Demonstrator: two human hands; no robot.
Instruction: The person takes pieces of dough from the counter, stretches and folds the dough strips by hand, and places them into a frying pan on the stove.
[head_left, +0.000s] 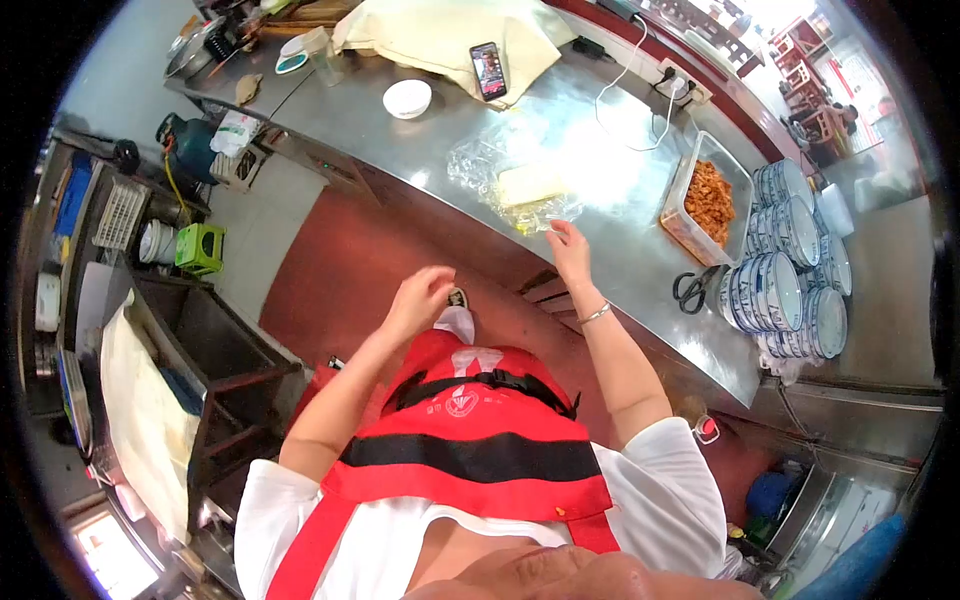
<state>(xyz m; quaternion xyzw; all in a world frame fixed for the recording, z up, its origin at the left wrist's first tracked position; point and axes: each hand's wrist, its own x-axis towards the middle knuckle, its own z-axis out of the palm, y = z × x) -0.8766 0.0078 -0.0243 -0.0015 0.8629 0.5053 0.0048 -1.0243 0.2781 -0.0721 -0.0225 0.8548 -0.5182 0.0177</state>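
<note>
A pale yellow block (535,185), perhaps dough or butter, lies on crumpled clear plastic wrap (480,155) on the steel counter. My right hand (570,252) is at the counter's front edge, just in front of the block. Its fingers are bent but apart, with nothing visible in them. Over the floor, away from the counter, my left hand (422,300) has its fingers curled together, and no object shows in it. A white bowl (407,99) and a phone (488,71) with a lit screen stand farther back.
To the right are a clear tub (672,222) of reddish-brown food, black-handled scissors (690,291) and stacked blue-and-white bowls (765,290). A white cable (604,105) crosses the counter's back. Behind my left side stands a dark rack (215,330); a green stool (200,248) is beyond it.
</note>
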